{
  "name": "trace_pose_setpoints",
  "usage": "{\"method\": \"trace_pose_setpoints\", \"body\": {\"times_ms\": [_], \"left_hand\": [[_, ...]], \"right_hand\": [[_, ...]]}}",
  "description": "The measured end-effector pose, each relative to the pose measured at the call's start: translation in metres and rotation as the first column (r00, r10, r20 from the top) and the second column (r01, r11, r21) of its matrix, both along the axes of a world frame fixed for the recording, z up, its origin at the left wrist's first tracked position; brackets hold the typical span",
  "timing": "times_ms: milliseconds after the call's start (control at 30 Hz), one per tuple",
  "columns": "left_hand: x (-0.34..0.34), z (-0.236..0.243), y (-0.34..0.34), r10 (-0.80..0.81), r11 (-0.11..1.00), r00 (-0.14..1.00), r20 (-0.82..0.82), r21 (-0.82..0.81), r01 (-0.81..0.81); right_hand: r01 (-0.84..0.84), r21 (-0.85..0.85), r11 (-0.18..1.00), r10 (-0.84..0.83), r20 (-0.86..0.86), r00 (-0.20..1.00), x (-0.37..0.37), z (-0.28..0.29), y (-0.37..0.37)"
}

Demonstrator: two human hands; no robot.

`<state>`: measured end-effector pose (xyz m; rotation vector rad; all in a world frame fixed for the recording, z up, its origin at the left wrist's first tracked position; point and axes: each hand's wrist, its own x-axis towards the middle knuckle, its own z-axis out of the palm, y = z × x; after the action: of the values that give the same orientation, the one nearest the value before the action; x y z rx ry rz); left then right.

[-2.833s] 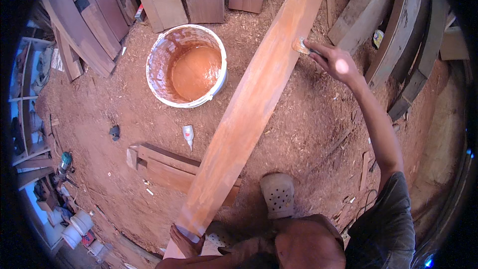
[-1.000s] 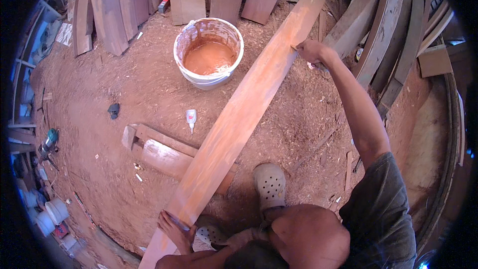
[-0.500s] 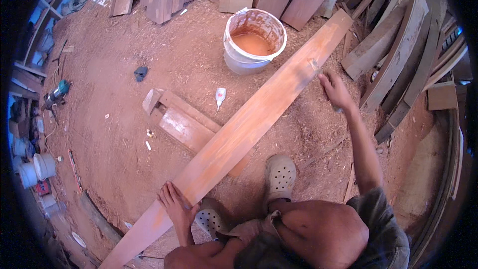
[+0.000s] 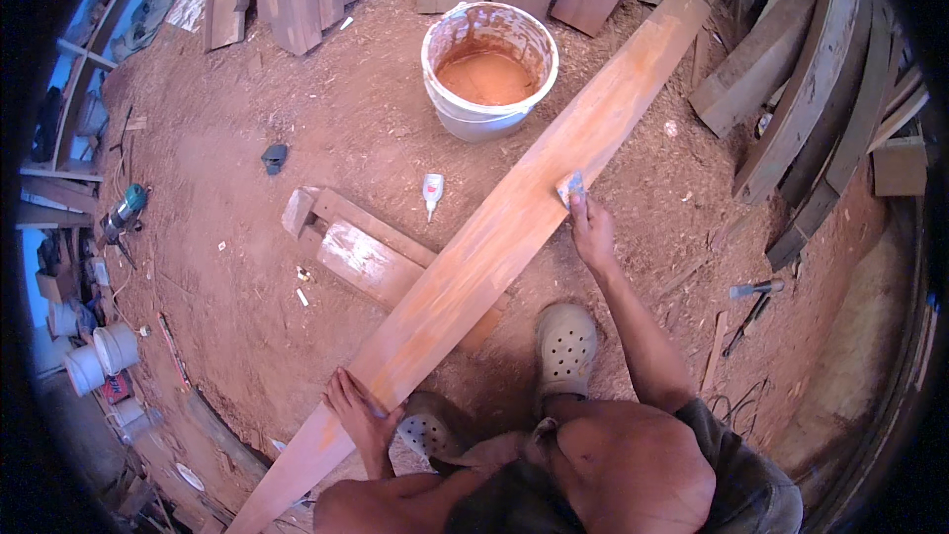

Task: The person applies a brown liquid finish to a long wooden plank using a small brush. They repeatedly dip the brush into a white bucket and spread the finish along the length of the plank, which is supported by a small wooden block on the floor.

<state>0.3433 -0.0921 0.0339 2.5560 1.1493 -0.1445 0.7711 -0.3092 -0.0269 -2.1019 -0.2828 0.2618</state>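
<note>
A long reddish wooden plank (image 4: 494,237) runs from the lower left to the upper right across the sawdust floor. My right hand (image 4: 591,232) holds a small pale scraper (image 4: 571,188) against the plank's right edge near its middle. My left hand (image 4: 358,405) lies flat on the plank's near end, fingers spread. The plank's upper part looks smeared with orange-brown paste. A white bucket (image 4: 491,64) of the same orange-brown paste stands left of the plank's far end.
A small white glue bottle (image 4: 432,193) lies beside short wooden blocks (image 4: 361,252) under the plank. Boards lean along the top and right. A power tool (image 4: 124,210) and small tubs (image 4: 99,356) sit at left. A hammer (image 4: 756,289) lies at right. My feet in pale clogs (image 4: 565,341) stand by the plank.
My right hand has slid down the plank from its far end toward the middle. The view has shifted, so the bucket sits farther up. The left hand stays on the near end.
</note>
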Motion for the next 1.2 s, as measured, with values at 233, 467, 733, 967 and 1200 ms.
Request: {"method": "trace_pose_setpoints", "body": {"times_ms": [233, 467, 733, 967, 1200], "left_hand": [[-0.010, -0.002, -0.001, 0.011, 1.000, 0.998, -0.060, -0.009, -0.012], [-0.010, 0.001, -0.002, 0.012, 1.000, 0.997, -0.070, 0.007, -0.012], [-0.003, 0.007, -0.004, 0.010, 1.000, 0.998, -0.064, -0.003, -0.011], [-0.004, 0.002, -0.003, 0.001, 1.000, 1.000, -0.003, -0.019, -0.001], [-0.003, 0.001, 0.008, 0.007, 1.000, 1.000, -0.030, -0.005, -0.007]], "right_hand": [[-0.212, -0.622, 0.753, 0.069, -0.247, 0.967, -0.035, 0.006, -0.072], [0.138, -0.078, 0.987, -0.148, -0.134, 0.980, -0.021, 0.042, -0.081], [0.125, 0.235, 0.964, -0.028, -0.377, 0.926, -0.002, 0.005, -0.051], [-0.079, 0.036, 0.996, 0.082, -0.100, 0.992, 0.007, -0.025, -0.031], [-0.201, -0.419, 0.885, 0.177, -0.097, 0.979, -0.014, -0.007, -0.091]]}}
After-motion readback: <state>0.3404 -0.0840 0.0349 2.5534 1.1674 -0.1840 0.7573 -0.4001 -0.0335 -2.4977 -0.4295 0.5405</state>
